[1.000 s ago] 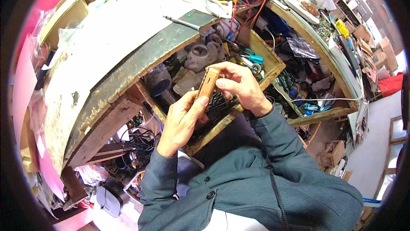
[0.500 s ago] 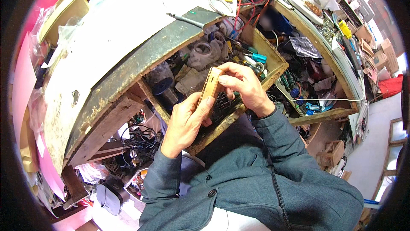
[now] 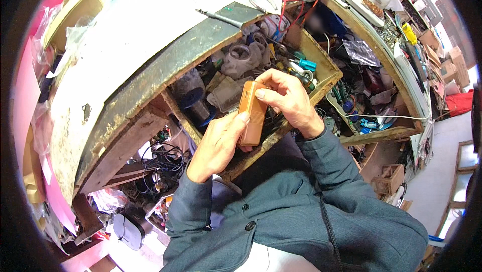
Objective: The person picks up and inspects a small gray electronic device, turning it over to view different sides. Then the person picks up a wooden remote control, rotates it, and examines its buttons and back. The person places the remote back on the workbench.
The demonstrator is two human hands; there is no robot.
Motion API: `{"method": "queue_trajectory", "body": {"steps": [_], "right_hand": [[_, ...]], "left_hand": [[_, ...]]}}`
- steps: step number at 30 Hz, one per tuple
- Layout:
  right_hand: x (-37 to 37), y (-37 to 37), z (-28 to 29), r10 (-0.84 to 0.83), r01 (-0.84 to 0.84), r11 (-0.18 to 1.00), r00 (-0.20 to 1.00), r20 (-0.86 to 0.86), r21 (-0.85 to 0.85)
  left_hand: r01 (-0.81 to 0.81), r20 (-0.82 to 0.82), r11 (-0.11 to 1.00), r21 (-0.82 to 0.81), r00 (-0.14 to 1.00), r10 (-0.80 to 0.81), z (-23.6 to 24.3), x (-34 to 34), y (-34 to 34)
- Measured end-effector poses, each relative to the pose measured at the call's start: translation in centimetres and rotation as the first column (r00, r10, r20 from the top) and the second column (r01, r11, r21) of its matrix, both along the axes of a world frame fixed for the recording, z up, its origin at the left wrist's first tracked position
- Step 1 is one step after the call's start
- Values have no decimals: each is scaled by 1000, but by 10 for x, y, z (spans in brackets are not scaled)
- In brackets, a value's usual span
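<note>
Wooden workbench [image 3: 150, 83] sweeps across upper L, w/ a big white sheet [image 3: 140, 31] over most of its top. Person's dark grey jacket [image 3: 301, 211] fills the bottom, sleeves reaching up. Under the bench edge, an open wooden drawer [image 3: 329, 82] sits ahead of the body, crammed w/ parts & tools; a 2nd drawer [image 3: 384, 134] stands open just to its R, also packed w/ odds & ends. Cardboard box [image 3: 75, 8] upper L, nr the sheet. Tangle of black cables [image 3: 165, 159] lower L, w/ a rounded black case [image 3: 128, 232] below it. Left hand [image 3: 216, 146] holds the lower L side of an orange-brown oblong case [image 3: 254, 119], thumb along its edge. Right hand [image 3: 291, 103] has the upper end btwn thumb & bent index — so both hands are closed in on it. Case is tilted, ribbed face partly showing, held above the 1st drawer; what's inside or on its far side, can't tell. In that drawer: wire spool [image 3: 196, 106] nr the left hand, pale tape roll [image 3: 239, 52] further back, teal-handled screwdriver [image 3: 307, 64] just past the right hand. Slim grey pen-like tool [image 3: 219, 17] lies on the bench's dark border — tip pointing L.
</note>
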State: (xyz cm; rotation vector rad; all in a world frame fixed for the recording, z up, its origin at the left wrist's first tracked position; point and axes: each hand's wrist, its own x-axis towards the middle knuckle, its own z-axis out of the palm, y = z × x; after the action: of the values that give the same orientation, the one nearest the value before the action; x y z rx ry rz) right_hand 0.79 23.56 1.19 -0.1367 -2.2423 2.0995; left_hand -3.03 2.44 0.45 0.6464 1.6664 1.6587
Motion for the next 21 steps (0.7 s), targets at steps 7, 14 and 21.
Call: {"method": "queue_trajectory", "body": {"steps": [7,14,21], "right_hand": [[0,0,-2,-8,8,1000,1000,-4,21],[-1,2,-3,-5,5,1000,1000,5,19],[-1,-2,0,-7,5,999,1000,28,54]], "left_hand": [[-16,-135,1000,18,991,19,-4,-1,0],[-16,-187,999,37,982,23,-6,-2,-1],[-8,-144,995,95,989,22,-15,-3,1]]}}
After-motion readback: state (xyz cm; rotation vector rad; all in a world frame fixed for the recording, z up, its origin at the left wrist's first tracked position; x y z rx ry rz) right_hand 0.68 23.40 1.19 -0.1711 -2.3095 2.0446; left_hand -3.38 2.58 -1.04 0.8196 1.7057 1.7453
